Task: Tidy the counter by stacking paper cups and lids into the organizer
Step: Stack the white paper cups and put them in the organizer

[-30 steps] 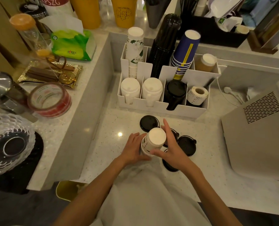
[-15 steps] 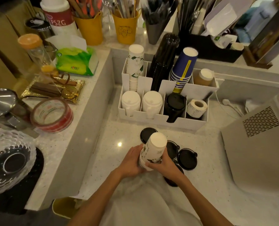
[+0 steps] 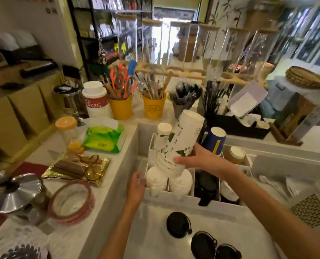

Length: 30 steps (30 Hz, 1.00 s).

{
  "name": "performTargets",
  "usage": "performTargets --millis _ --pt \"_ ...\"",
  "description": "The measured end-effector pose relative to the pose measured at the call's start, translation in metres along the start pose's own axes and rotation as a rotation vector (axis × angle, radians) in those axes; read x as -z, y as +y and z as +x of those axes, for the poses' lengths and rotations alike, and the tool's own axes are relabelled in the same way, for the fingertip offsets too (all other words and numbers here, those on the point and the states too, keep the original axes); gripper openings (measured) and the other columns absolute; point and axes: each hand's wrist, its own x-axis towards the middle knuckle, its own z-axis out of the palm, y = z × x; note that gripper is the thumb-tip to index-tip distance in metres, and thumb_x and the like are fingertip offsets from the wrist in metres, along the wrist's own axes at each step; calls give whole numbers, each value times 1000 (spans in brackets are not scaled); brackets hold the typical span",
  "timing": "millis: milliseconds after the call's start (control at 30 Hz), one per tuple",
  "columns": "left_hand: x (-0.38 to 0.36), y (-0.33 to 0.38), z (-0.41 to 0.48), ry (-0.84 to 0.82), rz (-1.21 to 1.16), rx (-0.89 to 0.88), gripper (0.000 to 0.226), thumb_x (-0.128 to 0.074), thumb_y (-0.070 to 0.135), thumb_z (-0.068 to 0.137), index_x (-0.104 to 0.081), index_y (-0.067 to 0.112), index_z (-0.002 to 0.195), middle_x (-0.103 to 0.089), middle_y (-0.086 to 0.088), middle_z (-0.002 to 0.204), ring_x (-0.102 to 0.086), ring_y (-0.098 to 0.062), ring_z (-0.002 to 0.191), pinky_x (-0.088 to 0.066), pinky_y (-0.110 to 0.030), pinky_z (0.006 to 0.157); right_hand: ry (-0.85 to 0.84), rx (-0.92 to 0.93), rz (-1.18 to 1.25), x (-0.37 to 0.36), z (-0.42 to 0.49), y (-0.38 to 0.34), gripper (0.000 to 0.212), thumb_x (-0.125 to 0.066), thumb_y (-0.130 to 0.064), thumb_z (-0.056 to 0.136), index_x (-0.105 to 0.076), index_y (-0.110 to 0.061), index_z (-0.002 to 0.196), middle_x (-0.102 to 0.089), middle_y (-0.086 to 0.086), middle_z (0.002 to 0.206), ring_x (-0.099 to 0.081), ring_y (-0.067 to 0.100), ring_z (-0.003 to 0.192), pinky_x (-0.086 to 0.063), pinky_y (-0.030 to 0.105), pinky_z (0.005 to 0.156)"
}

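The white organizer [image 3: 202,200] sits mid-frame on the sunken table [image 3: 151,232]. A raised ledge [image 3: 112,187] runs up just left of it, and a wall rises close behind it. A perforated white machine [image 3: 310,208] crowds the lower right. The only open room is the strip of table in front of the organizer at lower centre, where three black lids [image 3: 178,224] lie loose, two of them touching near the bottom edge. Between the ledge and the organizer's left wall there is just a narrow gap.

The left hand [image 3: 136,186] is in that gap, its fingers relaxed and only slightly bent, holding nothing. Blur hides whether they touch the wall.

The right hand [image 3: 198,159] reaches over the middle of the organizer, with thumb and fingers wrapped round the lower part of a stack of leaf-print cups [image 3: 183,139]. That stack is in the air, tilted with its top towards the upper right, above the back-left compartment. It leans against the standing cup stack [image 3: 162,139] already there.

A blue cup stack [image 3: 216,141] stands in the compartment just right of the hand. White lids [image 3: 156,179] fill the two front-left slots and dark lids [image 3: 206,186] the next one
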Motion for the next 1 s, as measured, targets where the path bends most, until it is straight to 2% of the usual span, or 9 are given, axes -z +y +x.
performTargets --millis 100,200,333,467,533,600,733,900,1000 --pt "-12 12 19 -110 -9 90 44 -38 23 104 -37 6 145 -40 -16 150 -39 -34 137 -31 -46 117 35 117 -59 11 36 -56 84 -84 -30 74 -31 -44 138 -61 -28 120 -61 -8 107 -57 17 77" --pt "-22 14 25 -170 -53 112 41 -34 23 105 -38 12 145 -43 -12 147 -40 -27 135 -31 -37 111 79 202 -132 15 72 -92 71 -83 -24 76 -36 -48 124 -60 -34 109 -60 -20 92 -54 9 72" --pt "-24 10 30 -107 -237 185 34 -38 16 104 -54 9 133 -57 -13 132 -52 -20 112 -39 -34 99 165 211 -159 18 106 -104 75 -83 -23 75 -32 -39 127 -54 -25 113 -56 -10 96 -52 25 88" --pt "-24 0 32 -106 -263 168 36 -38 12 104 -54 14 135 -56 -10 138 -51 -23 121 -38 -37 105 172 174 -188 16 121 -92 65 -84 -22 73 -37 -45 112 -52 -30 106 -58 -13 87 -54 14 67" --pt "-25 -4 34 -106 -224 156 37 -37 15 104 -54 19 136 -55 -8 141 -47 -26 130 -34 -44 114 177 151 -178 14 126 -85 62 -85 -21 73 -40 -47 107 -53 -31 106 -58 -14 87 -53 12 65" --pt "-26 -7 35 -102 -168 152 37 -36 21 105 -53 25 137 -54 -6 143 -45 -27 133 -32 -51 116 193 146 -184 13 131 -76 63 -85 -19 72 -42 -48 107 -56 -25 111 -57 -8 96 -54 20 79" --pt "-26 -14 37 -88 -11 167 39 -31 35 104 -48 37 140 -52 0 145 -46 -27 132 -30 -51 116 263 77 -132 11 133 -59 90 -86 -18 70 -29 -22 141 -50 0 140 -49 20 127 -41 48 109" --pt "-26 -15 37 -75 125 157 41 -28 40 104 -41 42 142 -51 2 146 -45 -26 134 -31 -45 110 261 -11 -83 7 132 -41 94 -83 -16 74 -23 -21 146 -47 6 145 -45 30 134 -42 59 105" --pt "-26 -15 37 -64 140 146 41 -27 40 104 -42 41 142 -52 2 144 -46 -25 132 -32 -43 108 265 -56 -62 4 133 -31 89 -82 -15 75 -28 -21 145 -48 6 145 -44 30 134 -43 58 105"
